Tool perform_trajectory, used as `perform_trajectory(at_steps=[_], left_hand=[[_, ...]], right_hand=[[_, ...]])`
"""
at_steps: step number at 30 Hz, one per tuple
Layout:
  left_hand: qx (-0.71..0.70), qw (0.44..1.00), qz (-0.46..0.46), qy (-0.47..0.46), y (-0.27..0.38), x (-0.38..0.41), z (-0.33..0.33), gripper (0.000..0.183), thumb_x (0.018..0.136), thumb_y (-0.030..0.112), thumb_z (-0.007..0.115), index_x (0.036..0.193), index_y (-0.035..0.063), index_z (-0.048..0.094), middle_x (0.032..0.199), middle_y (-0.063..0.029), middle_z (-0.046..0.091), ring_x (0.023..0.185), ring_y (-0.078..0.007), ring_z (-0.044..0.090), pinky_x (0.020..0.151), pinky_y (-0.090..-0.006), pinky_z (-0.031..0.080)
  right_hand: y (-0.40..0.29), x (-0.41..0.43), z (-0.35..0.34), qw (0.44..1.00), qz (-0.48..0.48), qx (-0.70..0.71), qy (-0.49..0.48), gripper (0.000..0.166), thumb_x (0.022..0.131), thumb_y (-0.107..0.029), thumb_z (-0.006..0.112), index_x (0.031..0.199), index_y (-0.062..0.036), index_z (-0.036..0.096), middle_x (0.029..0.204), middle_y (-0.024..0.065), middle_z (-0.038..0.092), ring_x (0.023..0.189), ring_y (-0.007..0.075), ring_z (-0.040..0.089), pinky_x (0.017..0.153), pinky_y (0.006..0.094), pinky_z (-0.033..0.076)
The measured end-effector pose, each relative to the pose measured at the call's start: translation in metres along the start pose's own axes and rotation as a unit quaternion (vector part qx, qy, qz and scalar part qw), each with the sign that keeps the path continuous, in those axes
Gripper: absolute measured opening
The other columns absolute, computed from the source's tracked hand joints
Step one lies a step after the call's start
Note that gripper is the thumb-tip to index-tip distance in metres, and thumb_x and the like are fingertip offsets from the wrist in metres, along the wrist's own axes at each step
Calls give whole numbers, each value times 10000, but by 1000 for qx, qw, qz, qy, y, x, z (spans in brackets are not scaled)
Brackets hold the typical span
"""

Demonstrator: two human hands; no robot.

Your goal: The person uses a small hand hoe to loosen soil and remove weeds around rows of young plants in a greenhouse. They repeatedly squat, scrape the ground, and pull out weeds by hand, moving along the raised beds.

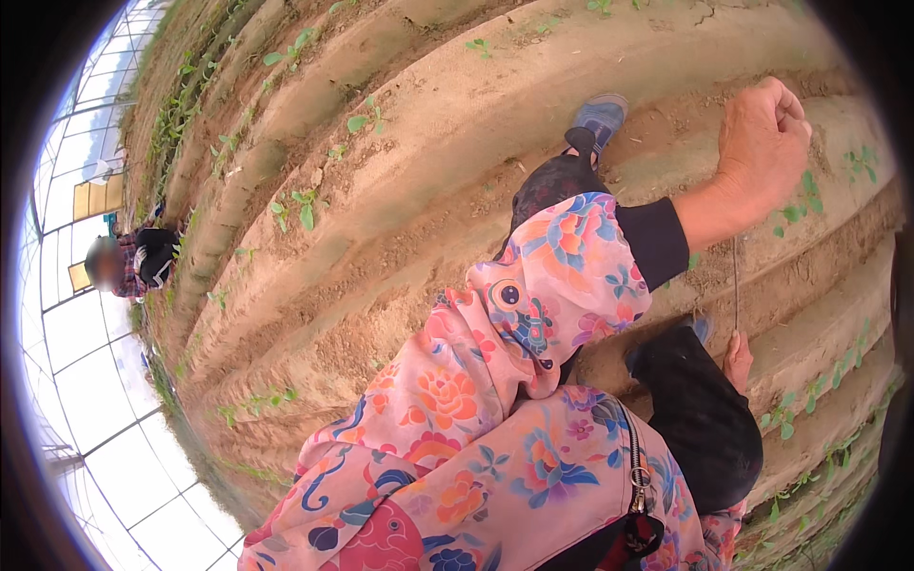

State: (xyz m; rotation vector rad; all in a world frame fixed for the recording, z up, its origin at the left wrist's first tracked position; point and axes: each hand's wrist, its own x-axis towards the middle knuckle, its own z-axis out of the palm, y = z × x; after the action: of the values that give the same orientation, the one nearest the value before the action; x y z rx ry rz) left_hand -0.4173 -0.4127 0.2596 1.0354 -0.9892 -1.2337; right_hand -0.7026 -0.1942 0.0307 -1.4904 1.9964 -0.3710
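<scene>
My left hand (764, 143) reaches across to the right over the soil bed, its fingers curled inward. Whatever may lie inside those fingers is hidden from this side. A leafy green seedling (810, 193) grows just below it in the picture. Beside my right knee, my right hand (739, 360) grips one end of a thin straight rod (736, 285). The rod's far end passes out of sight behind my left forearm. My floral jacket sleeve (443, 400) fills the middle of the view.
Long raised soil ridges (443, 121) with furrows between them carry scattered seedlings (303, 207). My blue shoe (600, 118) stands in a furrow. Another person (136, 260) crouches far off at the left, near the greenhouse's framed wall (93, 371). More seedlings (785, 414) line the right-hand ridges.
</scene>
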Motion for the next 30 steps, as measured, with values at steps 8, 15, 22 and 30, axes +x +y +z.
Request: perform_trajectory(at_steps=[8,15,22,30], left_hand=[[49,996,-6,-78,-10,-58,-16,115,739,56,545,827,-18,547,662,-34,553,568,-91,499,492,-224,386],[-8,977,-59,203,40,-173,-234,177,827,84,515,990,15,529,746,-14,519,610,-77,467,631,-268,454],[113,856,-222,454,-37,-281,-307,180,767,67,527,945,49,506,664,-4,492,494,-83,455,486,-227,423],[390,857,-190,277,-107,-270,-335,313,747,147,568,1014,4,491,909,-125,495,794,-199,509,699,-319,427]], right_hand=[[-72,35,-111,992,-74,98,38,337,899,-356,380,778,-51,460,531,9,330,454,112,335,425,261,283],[-170,-35,-160,891,92,428,120,305,896,-375,380,775,-97,418,534,-57,270,383,22,218,326,181,151],[-119,-39,-154,898,96,385,190,322,878,-381,413,727,-98,437,505,-74,268,386,20,222,343,176,157],[-81,-35,-161,933,78,282,211,328,896,-341,383,690,-90,429,528,-62,303,432,35,266,383,191,215]])
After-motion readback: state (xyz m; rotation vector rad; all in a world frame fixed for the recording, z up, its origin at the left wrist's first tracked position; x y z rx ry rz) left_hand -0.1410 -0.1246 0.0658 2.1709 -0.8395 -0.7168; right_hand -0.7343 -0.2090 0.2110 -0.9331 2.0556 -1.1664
